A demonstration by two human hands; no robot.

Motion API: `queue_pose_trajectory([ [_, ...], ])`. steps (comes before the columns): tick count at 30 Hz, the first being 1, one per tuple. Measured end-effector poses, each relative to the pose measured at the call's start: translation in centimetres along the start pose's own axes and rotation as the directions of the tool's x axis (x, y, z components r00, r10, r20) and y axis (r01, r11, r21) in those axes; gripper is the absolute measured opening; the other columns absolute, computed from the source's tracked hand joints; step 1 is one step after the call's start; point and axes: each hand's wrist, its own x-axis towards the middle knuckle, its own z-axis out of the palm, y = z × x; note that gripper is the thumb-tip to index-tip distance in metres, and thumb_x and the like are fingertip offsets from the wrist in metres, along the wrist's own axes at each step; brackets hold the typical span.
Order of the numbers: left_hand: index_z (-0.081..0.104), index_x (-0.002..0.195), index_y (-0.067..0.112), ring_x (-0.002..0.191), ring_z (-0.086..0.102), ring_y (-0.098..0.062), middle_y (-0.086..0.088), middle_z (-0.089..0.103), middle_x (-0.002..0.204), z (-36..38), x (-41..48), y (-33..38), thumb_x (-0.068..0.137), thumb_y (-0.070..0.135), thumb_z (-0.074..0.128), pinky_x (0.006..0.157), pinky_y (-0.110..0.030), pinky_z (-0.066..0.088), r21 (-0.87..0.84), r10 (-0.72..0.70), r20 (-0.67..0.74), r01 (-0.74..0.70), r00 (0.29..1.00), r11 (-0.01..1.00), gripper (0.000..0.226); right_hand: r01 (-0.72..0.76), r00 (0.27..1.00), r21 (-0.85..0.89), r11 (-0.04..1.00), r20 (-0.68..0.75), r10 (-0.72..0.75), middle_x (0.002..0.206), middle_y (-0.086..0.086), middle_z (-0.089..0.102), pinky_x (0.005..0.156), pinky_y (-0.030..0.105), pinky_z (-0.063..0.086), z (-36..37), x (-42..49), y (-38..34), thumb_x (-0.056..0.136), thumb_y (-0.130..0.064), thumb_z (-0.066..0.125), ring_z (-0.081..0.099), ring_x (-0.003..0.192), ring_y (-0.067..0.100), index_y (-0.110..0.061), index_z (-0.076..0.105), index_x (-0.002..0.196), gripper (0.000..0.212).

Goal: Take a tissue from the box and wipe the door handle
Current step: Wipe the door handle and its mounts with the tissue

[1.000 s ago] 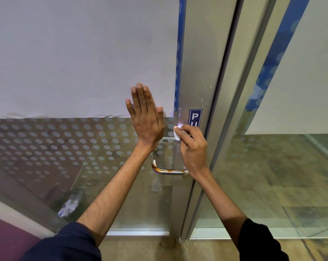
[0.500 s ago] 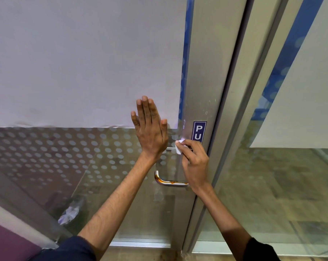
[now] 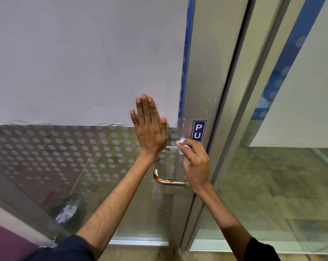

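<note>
Right hand [image 3: 196,162] pinching tissue [image 3: 181,146] at door handle [image 3: 168,180], left hand [image 3: 150,129] flat, empty, on glass door [image 3: 84,157].

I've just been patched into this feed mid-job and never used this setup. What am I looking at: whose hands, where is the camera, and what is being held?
There is no machine: a person works with bare hands, filmed by one wide-angle camera on their head, looking forward and down. The left hand lies flat, fingers spread, against the dotted glass door. The right hand pinches a small white tissue at the upper end of the curved silver metal door handle, whose lower bar shows orange-brown stains. A blue sign reading "PU" sits on the grey metal door frame.
</note>
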Motion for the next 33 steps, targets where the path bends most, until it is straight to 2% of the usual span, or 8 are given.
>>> queue_pose_trajectory([
  [4,-0.013,0.158,0.018,0.156,-0.017,-0.012,0.006,-0.022,0.167,-0.1,0.0,0.1,0.107,0.043,0.005,0.127,-0.034,-0.015,0.001,0.003,0.002,-0.003,1.000,1.000,0.059,0.000,0.989,-0.025,1.000,0.146,0.004,0.092,0.012,0.071,0.076,0.028,0.053,-0.4,-2.1,0.9,0.070,0.021,0.072,0.066,0.084,0.027,-0.003,0.076,0.096,0.036],
  [7,-0.014,0.158,0.018,0.156,-0.017,-0.012,0.006,-0.023,0.167,-0.3,0.0,0.2,0.107,0.042,0.004,0.127,-0.034,-0.016,0.008,0.000,0.010,0.000,1.000,1.000,0.059,-0.092,0.978,-0.004,0.996,0.185,0.091,0.092,0.010,0.070,0.076,0.033,0.056,-1.1,-2.0,1.1,0.071,0.021,0.069,0.065,0.085,0.025,-0.005,0.077,0.096,0.036],
  [10,-0.014,0.158,0.019,0.156,-0.018,-0.012,0.007,-0.024,0.166,-0.2,0.0,0.2,0.106,0.042,0.004,0.127,-0.034,-0.016,0.007,-0.005,0.013,0.005,1.000,1.000,0.059,-0.262,0.964,0.074,0.962,0.062,0.258,0.092,0.007,0.067,0.078,0.018,0.050,-2.5,-1.2,1.4,0.073,0.021,0.064,0.064,0.084,0.021,-0.007,0.078,0.096,0.039],
  [13,-0.014,0.158,0.020,0.156,-0.018,-0.011,0.008,-0.024,0.166,-0.1,0.0,0.1,0.106,0.042,0.004,0.127,-0.035,-0.017,0.013,-0.002,0.009,0.002,1.000,1.000,0.059,-0.330,0.943,0.135,0.934,0.010,0.332,0.092,0.002,0.065,0.079,0.005,0.043,-4.3,-1.4,1.5,0.079,0.015,0.066,0.061,0.085,0.010,-0.009,0.078,0.099,0.033],
  [19,-0.014,0.157,0.020,0.156,-0.019,-0.011,0.007,-0.025,0.166,-0.4,0.0,-0.2,0.106,0.043,0.004,0.127,-0.033,-0.016,0.003,0.033,0.033,-0.034,0.999,0.999,0.060,-0.460,0.870,0.059,0.886,0.231,0.436,0.090,-0.005,0.064,0.077,0.001,0.040,-5.0,-3.6,1.8,0.081,0.006,0.065,0.060,0.083,-0.003,-0.018,0.077,0.096,0.032],
  [23,-0.016,0.157,0.019,0.155,-0.022,-0.010,0.006,-0.029,0.165,-1.1,-0.5,-1.2,0.105,0.045,0.005,0.126,-0.032,-0.018,0.040,0.111,0.088,-0.115,0.990,0.993,0.062,-0.487,0.796,-0.051,0.872,0.386,0.467,0.094,-0.001,0.068,0.077,0.003,0.040,-4.1,-5.3,2.2,0.082,0.006,0.063,0.064,0.086,0.011,-0.018,0.078,0.098,0.033],
  [28,-0.020,0.156,0.021,0.153,-0.025,-0.008,0.009,-0.032,0.163,-1.5,-0.6,-1.3,0.104,0.046,0.003,0.125,-0.032,-0.020,0.068,0.130,0.109,-0.138,0.986,0.988,0.062,-0.465,0.783,-0.070,0.883,0.432,0.447,0.105,-0.003,0.069,0.084,-0.004,0.037,-4.0,-6.1,2.4,0.090,-0.002,0.062,0.063,0.092,0.005,-0.015,0.075,0.109,0.027],
  [33,-0.019,0.156,0.021,0.153,-0.025,-0.009,0.009,-0.032,0.163,-1.4,-0.5,-1.4,0.104,0.045,0.003,0.125,-0.033,-0.020,0.064,0.128,0.115,-0.136,0.985,0.989,0.061,-0.378,0.790,-0.042,0.925,0.505,0.346,0.086,-0.006,0.061,0.081,0.003,0.035,-4.8,-6.5,2.4,0.092,-0.009,0.065,0.054,0.087,0.013,-0.015,0.074,0.112,0.023],
])
